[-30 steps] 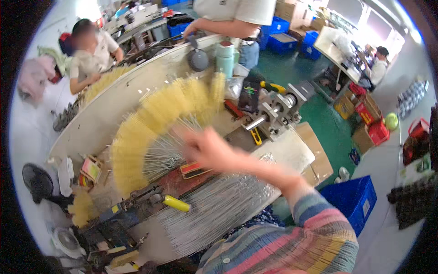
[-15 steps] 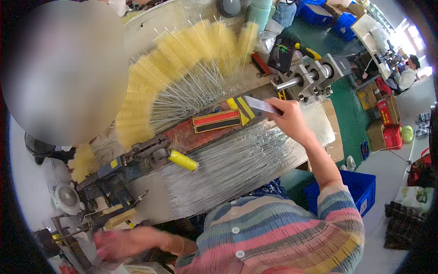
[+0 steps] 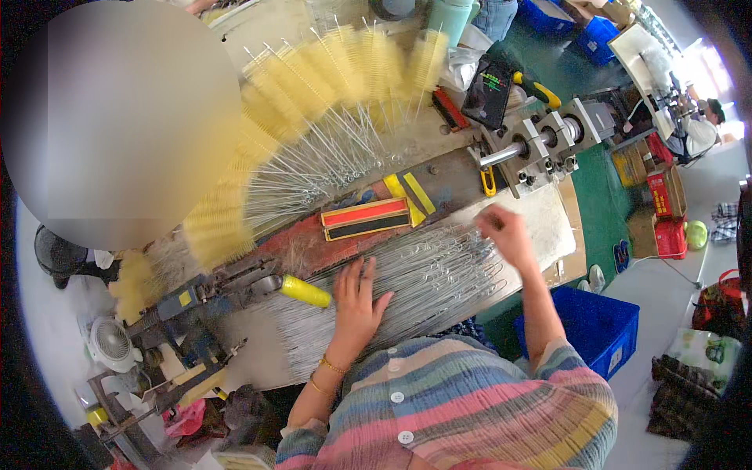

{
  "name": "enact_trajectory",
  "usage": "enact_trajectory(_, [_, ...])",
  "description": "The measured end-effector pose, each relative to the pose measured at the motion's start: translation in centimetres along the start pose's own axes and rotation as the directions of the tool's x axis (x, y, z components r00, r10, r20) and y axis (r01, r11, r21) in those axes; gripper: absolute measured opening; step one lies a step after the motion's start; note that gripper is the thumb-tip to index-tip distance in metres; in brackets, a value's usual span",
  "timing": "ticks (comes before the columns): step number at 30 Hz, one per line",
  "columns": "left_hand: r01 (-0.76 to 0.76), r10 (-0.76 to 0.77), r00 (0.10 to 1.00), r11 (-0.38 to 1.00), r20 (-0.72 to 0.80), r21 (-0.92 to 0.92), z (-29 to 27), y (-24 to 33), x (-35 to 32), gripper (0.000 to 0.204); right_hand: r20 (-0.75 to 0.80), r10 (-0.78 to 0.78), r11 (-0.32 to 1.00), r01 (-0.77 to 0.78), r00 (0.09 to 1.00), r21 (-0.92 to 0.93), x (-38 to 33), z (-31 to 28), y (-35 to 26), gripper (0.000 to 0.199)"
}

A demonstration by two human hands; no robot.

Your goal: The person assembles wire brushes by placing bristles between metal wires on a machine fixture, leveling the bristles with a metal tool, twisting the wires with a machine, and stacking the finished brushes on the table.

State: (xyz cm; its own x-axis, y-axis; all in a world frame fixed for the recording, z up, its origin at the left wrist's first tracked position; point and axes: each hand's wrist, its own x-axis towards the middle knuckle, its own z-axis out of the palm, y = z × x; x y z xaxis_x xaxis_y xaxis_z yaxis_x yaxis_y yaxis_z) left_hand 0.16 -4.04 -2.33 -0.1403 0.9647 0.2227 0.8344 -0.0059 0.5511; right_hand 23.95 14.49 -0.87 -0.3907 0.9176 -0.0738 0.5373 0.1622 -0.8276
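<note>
Many yellow brushes [image 3: 313,102] are already fanned at twelve o'clock, while bare wires [image 3: 407,294] remain on the counter [image 3: 540,215], pressed by the flat-open left hand [image 3: 356,301] and pinched by the right hand [image 3: 505,231].

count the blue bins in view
3. One blue bin sits on the floor right of the bench, by the right arm; two more lie at the top, behind the bench. Others may be hidden beyond the frame's rim.

A black phone [image 3: 489,92] with a lit screen leans well above the right hand [image 3: 505,233]; red boxes [image 3: 666,205] stand far to its right; a red-and-black flat case [image 3: 365,219] lies just above the left hand [image 3: 356,299]
</note>
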Motion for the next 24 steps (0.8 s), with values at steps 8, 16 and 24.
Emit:
enact_trajectory(8, [-0.026, 0.033, 0.986, 0.998, -0.161, 0.049, -0.2, 2.7, 2.5, 0.05, -0.357, 0.083, 0.791, 0.156, 0.931, 0.591, -2.1, -5.5, -8.8, 0.015])
enact_trajectory(16, [0.203, -0.157, 0.967, 0.95, 0.2, -0.237, -3.8, 1.7, -3.5, 0.023, -0.19, 0.223, 0.868, -0.106, 0.956, 0.485, -4.2, -0.9, -4.4, 0.013])
enact_trajectory(24, [0.61, -0.559, 0.788, 0.763, 0.255, -0.214, -6.8, 1.1, -4.2, 0.019, -0.089, 0.194, 0.871, -0.129, 0.977, 0.474, -4.3, 0.7, -5.4, 0.017])
